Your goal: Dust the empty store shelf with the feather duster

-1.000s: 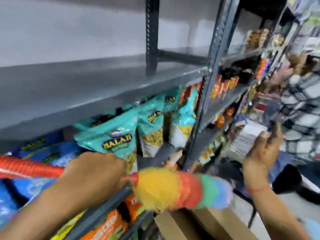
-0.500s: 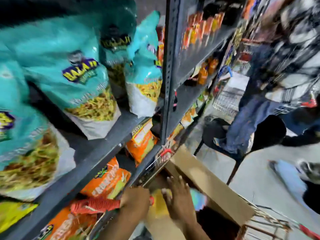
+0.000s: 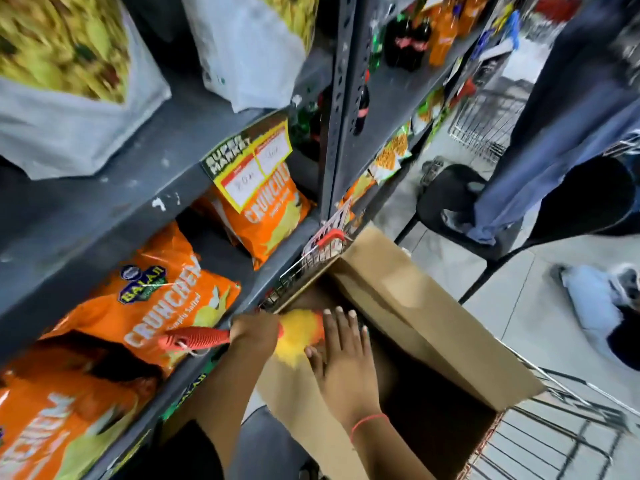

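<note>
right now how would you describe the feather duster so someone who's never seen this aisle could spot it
Find the open cardboard box sitting in the wire cart beside the grey shelving. At its near-left corner two hands meet: the left hand grips the feather duster and the right hand lies flat over its head. It is the only fluffy yellow tuft with a ribbed red handle, unlike the flat orange chip bags beside it.

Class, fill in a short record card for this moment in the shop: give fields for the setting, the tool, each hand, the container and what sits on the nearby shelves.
Setting: shop aisle beside a grey metal shelf rack
Tool: feather duster, red ribbed handle, yellow fluffy head
Left hand: gripping the duster where handle meets head
Right hand: laid flat, fingers spread, over the duster head
Container: open cardboard box in a wire trolley; the duster head is at its opening
Shelves: orange crisp bags, drink bottles
</note>
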A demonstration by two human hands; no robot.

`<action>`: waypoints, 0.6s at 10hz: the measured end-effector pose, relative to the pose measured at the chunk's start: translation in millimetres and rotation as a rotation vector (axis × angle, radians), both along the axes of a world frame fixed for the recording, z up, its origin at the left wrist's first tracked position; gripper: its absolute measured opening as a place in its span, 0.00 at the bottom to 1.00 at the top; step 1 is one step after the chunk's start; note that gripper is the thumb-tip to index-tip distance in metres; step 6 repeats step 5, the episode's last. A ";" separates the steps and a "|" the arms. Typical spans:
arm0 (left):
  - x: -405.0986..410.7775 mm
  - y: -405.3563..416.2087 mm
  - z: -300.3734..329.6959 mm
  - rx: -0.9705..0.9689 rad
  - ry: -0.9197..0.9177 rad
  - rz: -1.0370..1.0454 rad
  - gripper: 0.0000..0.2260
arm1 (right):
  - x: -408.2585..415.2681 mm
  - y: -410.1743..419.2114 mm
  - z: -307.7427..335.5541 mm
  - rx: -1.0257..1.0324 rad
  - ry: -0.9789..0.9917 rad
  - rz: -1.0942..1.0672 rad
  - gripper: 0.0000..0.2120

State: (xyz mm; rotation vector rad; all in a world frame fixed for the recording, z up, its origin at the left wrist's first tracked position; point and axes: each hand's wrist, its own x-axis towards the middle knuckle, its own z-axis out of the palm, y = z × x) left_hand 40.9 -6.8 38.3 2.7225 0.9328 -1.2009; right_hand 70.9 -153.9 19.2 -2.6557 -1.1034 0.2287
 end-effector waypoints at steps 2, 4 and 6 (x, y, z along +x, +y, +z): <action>9.6 15.4 -19.9 0.103 0.006 -0.146 0.16 | 2.2 -10.3 -17.6 0.004 0.063 -0.089 0.28; 2.4 3.2 -15.8 0.214 0.058 -0.347 0.18 | -0.6 -25.8 -18.9 0.002 0.138 -0.124 0.28; -10.4 -25.5 2.2 0.130 0.013 -0.410 0.21 | -10.2 -37.2 0.2 0.024 0.162 -0.172 0.28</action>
